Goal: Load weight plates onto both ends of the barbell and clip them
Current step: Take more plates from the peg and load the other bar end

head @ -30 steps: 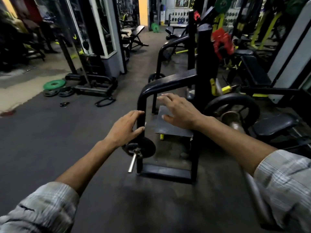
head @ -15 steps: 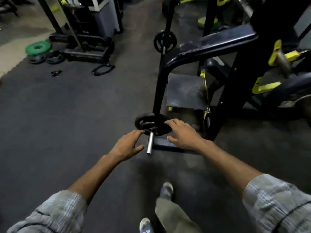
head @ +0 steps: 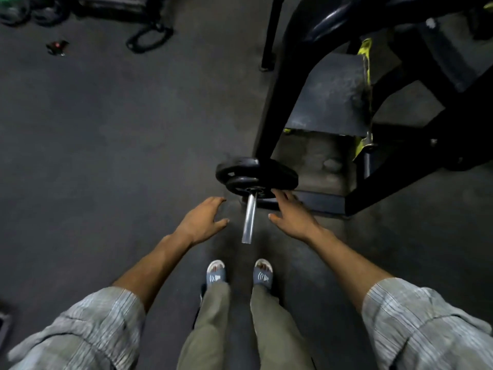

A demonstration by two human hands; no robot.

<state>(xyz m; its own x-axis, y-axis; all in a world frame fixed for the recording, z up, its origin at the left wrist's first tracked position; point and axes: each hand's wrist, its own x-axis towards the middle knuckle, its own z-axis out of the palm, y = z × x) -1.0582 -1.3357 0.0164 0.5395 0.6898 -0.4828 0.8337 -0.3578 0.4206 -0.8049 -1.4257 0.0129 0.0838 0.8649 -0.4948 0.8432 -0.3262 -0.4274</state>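
Two round black iron weight plates [head: 256, 177] are sitting on a bare steel peg [head: 249, 220] low on the black machine frame [head: 272, 108], both bare hands, left hand [head: 201, 222] and right hand [head: 292, 214], spread wide and empty beside them, so loading is looking barely begun, no barbell showing.

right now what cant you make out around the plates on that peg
- Head view: how many black plates sit on the steel peg; they overlap and blur in dim light.
- Right hand: whether its fingertips touch the plates; too dark to tell.
- Small red and black item on the floor: too small to name.
- The barbell: not in view.
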